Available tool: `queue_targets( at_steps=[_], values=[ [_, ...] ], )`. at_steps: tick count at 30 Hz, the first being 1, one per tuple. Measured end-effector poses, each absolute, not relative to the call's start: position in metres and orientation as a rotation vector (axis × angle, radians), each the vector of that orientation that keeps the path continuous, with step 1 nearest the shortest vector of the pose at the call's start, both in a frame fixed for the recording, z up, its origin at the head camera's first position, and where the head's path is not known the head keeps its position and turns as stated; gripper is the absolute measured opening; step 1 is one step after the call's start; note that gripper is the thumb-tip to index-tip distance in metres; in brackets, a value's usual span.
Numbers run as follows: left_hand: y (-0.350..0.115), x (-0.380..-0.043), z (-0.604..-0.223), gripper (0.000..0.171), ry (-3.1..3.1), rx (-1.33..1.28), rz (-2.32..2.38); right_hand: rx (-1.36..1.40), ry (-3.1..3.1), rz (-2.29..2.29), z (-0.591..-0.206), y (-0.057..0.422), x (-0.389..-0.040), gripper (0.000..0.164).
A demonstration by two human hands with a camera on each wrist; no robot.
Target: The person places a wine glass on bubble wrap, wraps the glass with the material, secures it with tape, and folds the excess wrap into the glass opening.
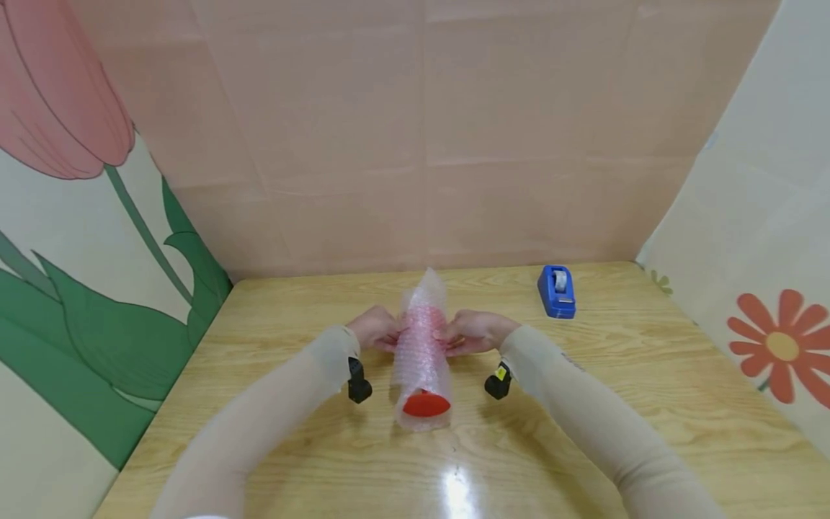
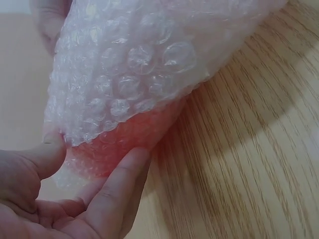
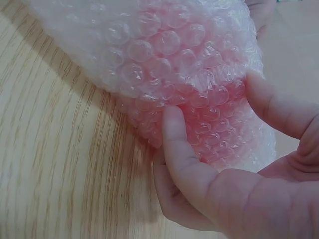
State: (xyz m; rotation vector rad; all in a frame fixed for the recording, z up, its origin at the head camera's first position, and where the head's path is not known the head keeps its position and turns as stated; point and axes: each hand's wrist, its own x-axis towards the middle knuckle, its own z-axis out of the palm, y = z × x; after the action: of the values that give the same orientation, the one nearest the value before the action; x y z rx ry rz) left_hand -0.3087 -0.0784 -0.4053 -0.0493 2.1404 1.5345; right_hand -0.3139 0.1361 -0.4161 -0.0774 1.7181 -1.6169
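A sheet of bubble wrap [image 1: 423, 355] is rolled around a red object lying lengthwise on the table. The red object's flat, rounded end [image 1: 426, 406] shows at the near opening, while the rest is seen only as pink through the wrap. My left hand [image 1: 376, 328] grips the bundle from the left, and in the left wrist view its thumb and fingers hold the wrap near a slanting edge [image 2: 134, 115]. From the right side my right hand [image 1: 478, 331] holds it too, thumb on top and fingertips [image 3: 173, 117] against the bubbles in the right wrist view.
Toward the back right of the wooden table [image 1: 311, 454] stands a blue tape dispenser [image 1: 558, 292] with a roll of tape in it. A pinkish-beige covering [image 1: 421, 144] rises behind the table, and flower-painted walls flank both sides.
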Motion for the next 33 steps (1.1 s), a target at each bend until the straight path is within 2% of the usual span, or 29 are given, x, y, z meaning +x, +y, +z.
queue_targets(
  at_steps=[8, 10, 14, 17, 25, 33],
  values=[
    [-0.063, -0.304, -0.402, 0.030, 2.171, 0.037, 1.517, -0.096, 1.707, -1.579, -0.417, 0.149, -0.314, 0.008],
    [-0.059, -0.303, -0.401, 0.031, 2.200, 0.051, 1.508, -0.089, 1.724, -1.564, -0.417, 0.151, -0.313, 0.017],
    [-0.052, -0.300, -0.398, 0.032, 2.250, 0.060, 1.484, -0.010, 1.763, -1.586, -0.414, 0.154, -0.310, 0.050],
    [-0.048, -0.299, -0.396, 0.031, 2.276, 0.067, 1.467, -0.010, 1.852, -1.548, -0.410, 0.155, -0.306, 0.058],
    [-0.046, -0.297, -0.395, 0.032, 2.320, 0.094, 1.436, -0.111, 2.001, -1.429, -0.403, 0.156, -0.302, 0.042],
    [-0.046, -0.300, -0.397, 0.030, 2.327, 0.093, 1.425, -0.135, 1.858, -1.528, -0.401, 0.154, -0.302, 0.008]
  ],
)
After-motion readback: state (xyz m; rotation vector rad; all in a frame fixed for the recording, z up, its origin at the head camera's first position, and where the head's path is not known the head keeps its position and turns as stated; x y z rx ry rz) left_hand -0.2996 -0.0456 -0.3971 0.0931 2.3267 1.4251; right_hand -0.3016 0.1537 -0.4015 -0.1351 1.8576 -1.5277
